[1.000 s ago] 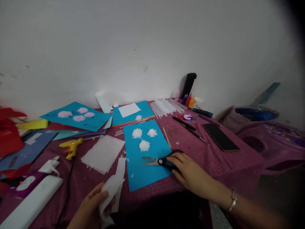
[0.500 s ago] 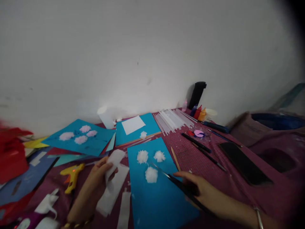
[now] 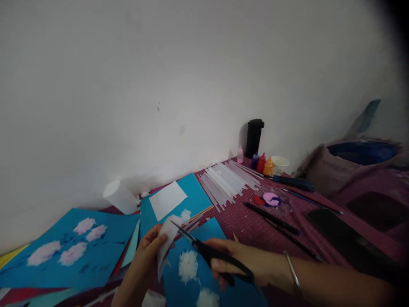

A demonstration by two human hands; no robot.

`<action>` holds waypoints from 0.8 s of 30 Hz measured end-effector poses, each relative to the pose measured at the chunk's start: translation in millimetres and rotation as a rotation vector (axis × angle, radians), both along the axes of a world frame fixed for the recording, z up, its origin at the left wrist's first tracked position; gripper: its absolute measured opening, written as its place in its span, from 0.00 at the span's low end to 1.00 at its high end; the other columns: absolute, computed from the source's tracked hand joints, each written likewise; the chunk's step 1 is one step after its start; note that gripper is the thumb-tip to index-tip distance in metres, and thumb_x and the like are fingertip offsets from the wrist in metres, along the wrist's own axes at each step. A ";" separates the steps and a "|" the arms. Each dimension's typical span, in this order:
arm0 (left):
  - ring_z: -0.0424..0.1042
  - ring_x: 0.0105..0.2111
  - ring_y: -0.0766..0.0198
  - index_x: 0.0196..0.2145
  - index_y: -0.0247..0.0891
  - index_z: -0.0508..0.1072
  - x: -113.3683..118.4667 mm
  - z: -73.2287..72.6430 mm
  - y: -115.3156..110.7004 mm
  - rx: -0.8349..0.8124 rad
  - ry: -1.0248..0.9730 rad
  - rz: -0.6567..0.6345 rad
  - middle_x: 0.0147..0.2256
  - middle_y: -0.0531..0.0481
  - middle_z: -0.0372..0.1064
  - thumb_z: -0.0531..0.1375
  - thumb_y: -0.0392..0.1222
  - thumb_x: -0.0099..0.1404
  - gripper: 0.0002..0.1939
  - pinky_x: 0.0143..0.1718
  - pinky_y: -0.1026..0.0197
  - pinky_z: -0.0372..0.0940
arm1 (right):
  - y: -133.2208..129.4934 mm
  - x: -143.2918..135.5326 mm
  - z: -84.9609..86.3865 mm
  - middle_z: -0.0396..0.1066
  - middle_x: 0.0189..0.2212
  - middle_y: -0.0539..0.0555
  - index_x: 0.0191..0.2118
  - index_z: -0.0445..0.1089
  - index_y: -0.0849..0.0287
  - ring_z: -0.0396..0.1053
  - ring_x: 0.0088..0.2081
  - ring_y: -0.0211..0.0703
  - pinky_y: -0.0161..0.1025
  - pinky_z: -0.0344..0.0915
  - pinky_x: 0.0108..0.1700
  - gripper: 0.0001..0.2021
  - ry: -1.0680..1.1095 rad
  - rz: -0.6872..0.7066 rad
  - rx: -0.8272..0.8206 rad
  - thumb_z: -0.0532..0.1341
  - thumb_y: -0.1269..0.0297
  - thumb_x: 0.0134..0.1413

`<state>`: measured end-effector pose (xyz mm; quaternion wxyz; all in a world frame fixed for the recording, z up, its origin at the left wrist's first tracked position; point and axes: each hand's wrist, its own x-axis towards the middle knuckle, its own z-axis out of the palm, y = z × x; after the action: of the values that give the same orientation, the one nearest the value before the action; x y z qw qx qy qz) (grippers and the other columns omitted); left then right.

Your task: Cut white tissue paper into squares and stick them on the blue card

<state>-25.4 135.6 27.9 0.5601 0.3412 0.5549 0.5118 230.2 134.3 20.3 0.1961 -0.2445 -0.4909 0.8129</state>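
My left hand (image 3: 153,247) pinches a folded strip of white tissue (image 3: 166,238) over the left edge of a blue sheet (image 3: 211,232). In my right hand (image 3: 233,258) are black-handled scissors (image 3: 204,251), their tips at the tissue's upper edge. White fluffy tufts (image 3: 188,266) lie on the blue sheet below the scissors. Behind it, a second blue sheet (image 3: 194,192) bears a white paper square (image 3: 168,199) and a small white tuft (image 3: 185,215).
At left lies a blue sheet (image 3: 111,226) with pinkish tufts, near a white roll (image 3: 119,196). White sticks (image 3: 228,181), paint bottles (image 3: 261,163), a black bottle (image 3: 254,138), pens (image 3: 271,218) and a phone (image 3: 345,234) are at right.
The view has shifted, with the table's things now larger and the left sheet nearer. The scissors have moved from above the tufts to the tissue in my left hand.
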 end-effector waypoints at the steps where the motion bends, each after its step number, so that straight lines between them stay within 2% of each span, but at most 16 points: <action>1: 0.59 0.17 0.72 0.23 0.38 0.66 -1.7 -2.5 2.0 -0.009 -0.006 -0.010 0.17 0.57 0.65 0.68 0.41 0.47 0.14 0.18 0.70 0.54 | 4.5 -3.1 -1.3 0.62 0.27 0.46 0.53 0.62 0.63 0.62 0.24 0.30 0.33 0.63 0.30 0.40 -0.008 -0.002 0.005 0.67 0.39 0.39; 4: 0.61 0.18 0.72 0.24 0.38 0.67 -3.2 -4.8 7.9 -0.033 -0.033 -0.049 0.20 0.55 0.68 0.67 0.40 0.50 0.11 0.20 0.70 0.56 | 14.8 -8.7 -5.1 0.62 0.25 0.46 0.54 0.62 0.63 0.61 0.22 0.30 0.32 0.63 0.27 0.41 -0.020 -0.009 0.005 0.67 0.39 0.39; 7: 0.64 0.19 0.70 0.24 0.38 0.67 2.4 0.1 14.6 -0.045 -0.055 -0.043 0.20 0.55 0.68 0.67 0.39 0.49 0.10 0.22 0.69 0.59 | 21.1 -10.9 -9.8 0.62 0.23 0.45 0.53 0.62 0.64 0.62 0.22 0.30 0.30 0.62 0.24 0.41 -0.017 -0.030 0.003 0.67 0.39 0.38; 10: 0.66 0.20 0.68 0.22 0.38 0.68 9.8 4.6 21.4 -0.066 -0.068 -0.003 0.18 0.56 0.67 0.68 0.37 0.46 0.11 0.24 0.68 0.62 | 25.6 -11.8 -13.5 0.63 0.22 0.45 0.50 0.63 0.63 0.62 0.21 0.29 0.29 0.61 0.22 0.37 -0.011 -0.057 0.008 0.67 0.40 0.39; 13: 0.68 0.20 0.67 0.22 0.37 0.68 13.5 2.9 27.4 -0.083 -0.081 0.023 0.19 0.55 0.68 0.69 0.37 0.44 0.11 0.25 0.67 0.64 | 29.4 -12.4 -15.3 0.64 0.22 0.45 0.45 0.64 0.63 0.62 0.19 0.28 0.28 0.61 0.20 0.33 -0.016 -0.086 -0.013 0.67 0.41 0.40; 18: 0.66 0.18 0.69 0.23 0.37 0.69 14.2 -2.8 36.3 -0.089 -0.083 -0.017 0.20 0.55 0.69 0.69 0.38 0.46 0.11 0.22 0.68 0.62 | 34.5 -13.5 -20.4 0.63 0.22 0.44 0.42 0.62 0.61 0.60 0.17 0.27 0.27 0.58 0.17 0.31 -0.027 -0.110 -0.024 0.67 0.41 0.40; 21: 0.65 0.16 0.69 0.23 0.37 0.70 12.7 0.9 37.3 -0.090 -0.081 -0.055 0.18 0.56 0.67 0.69 0.39 0.45 0.10 0.19 0.67 0.60 | 37.6 -14.4 -27.2 0.63 0.21 0.43 0.41 0.62 0.61 0.59 0.16 0.27 0.27 0.57 0.16 0.29 -0.028 -0.119 -0.009 0.67 0.42 0.42; 24: 0.67 0.18 0.65 0.27 0.36 0.74 7.0 3.7 33.7 -0.113 -0.074 -0.078 0.19 0.52 0.70 0.68 0.42 0.48 0.10 0.18 0.66 0.60 | 41.4 -14.8 -33.6 0.63 0.20 0.42 0.40 0.62 0.61 0.58 0.15 0.27 0.27 0.56 0.15 0.28 -0.046 -0.135 0.003 0.66 0.42 0.43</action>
<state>-18.4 169.4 31.6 0.6180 0.3112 0.5484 0.4695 215.4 175.7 -13.3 0.2395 -0.2956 -0.4788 0.7912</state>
